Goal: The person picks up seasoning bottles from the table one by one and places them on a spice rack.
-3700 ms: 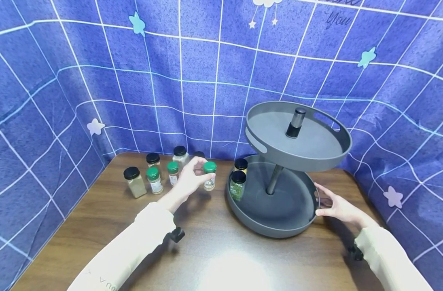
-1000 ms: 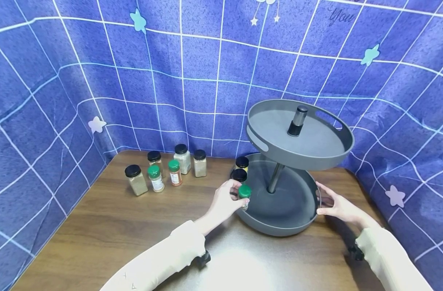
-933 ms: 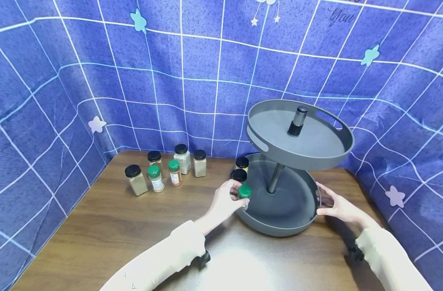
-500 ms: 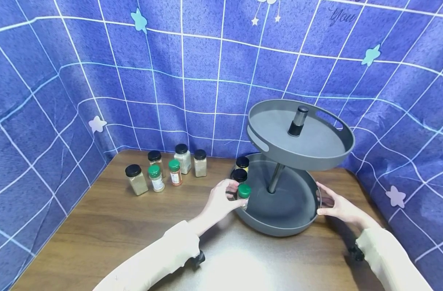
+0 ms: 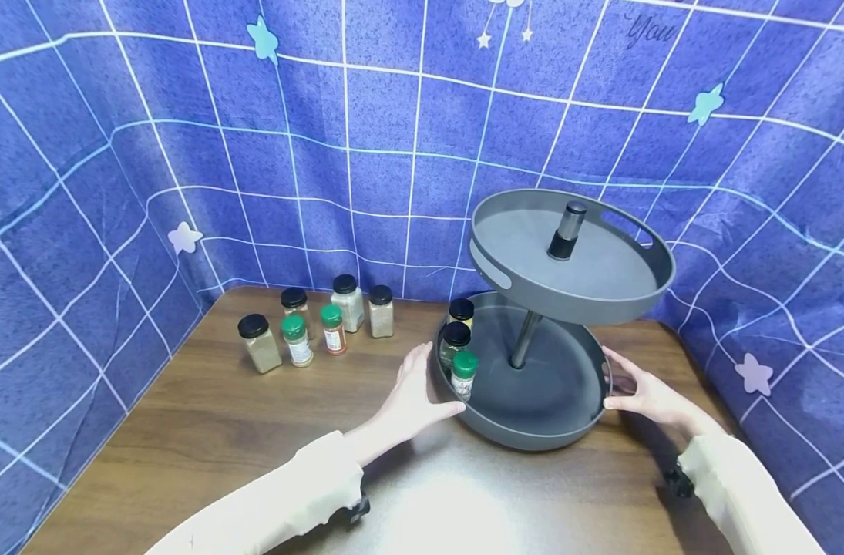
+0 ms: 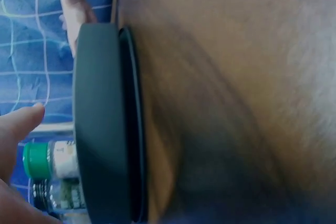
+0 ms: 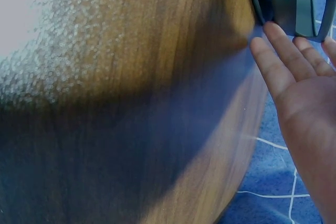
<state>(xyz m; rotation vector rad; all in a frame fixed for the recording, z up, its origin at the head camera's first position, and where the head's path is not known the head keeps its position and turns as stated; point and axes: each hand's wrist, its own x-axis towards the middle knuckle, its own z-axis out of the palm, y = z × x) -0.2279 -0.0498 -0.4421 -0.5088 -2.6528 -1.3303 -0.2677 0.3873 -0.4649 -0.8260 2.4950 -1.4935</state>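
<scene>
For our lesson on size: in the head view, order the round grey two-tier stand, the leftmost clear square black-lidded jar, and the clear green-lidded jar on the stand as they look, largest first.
1. Round grey two-tier stand
2. Leftmost black-lidded jar
3. Green-lidded jar on the stand

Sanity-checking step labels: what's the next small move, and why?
Probably reach the left hand toward the rightmost loose jar: that hand holds nothing, the green-capped jar beside it already stands in the lower tray, and six jars stand outside on the table.
</scene>
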